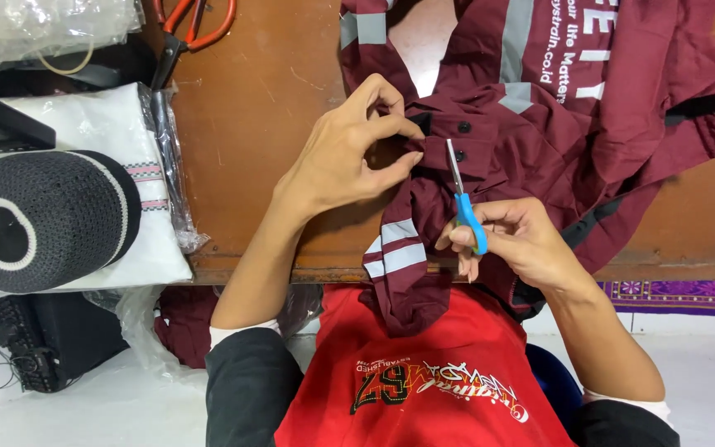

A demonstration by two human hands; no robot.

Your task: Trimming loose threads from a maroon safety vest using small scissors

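A maroon work shirt (556, 124) with grey reflective stripes and black buttons lies bunched on a brown wooden table (258, 108). My left hand (349, 153) pinches a fold of the shirt next to the button placket. My right hand (515, 240) holds small thread snips with a blue handle (463, 207). The metal tip of the snips points up at the fabric by a black button (463, 127). One striped sleeve end (395, 248) hangs over the table's front edge toward my red shirt.
Large orange-handled scissors (188, 29) lie at the table's top left. A black knitted cap (39, 219) rests on a white folded cloth in plastic wrap (117, 132) at left. Purple patterned cloth (680, 294) runs under the table edge at right.
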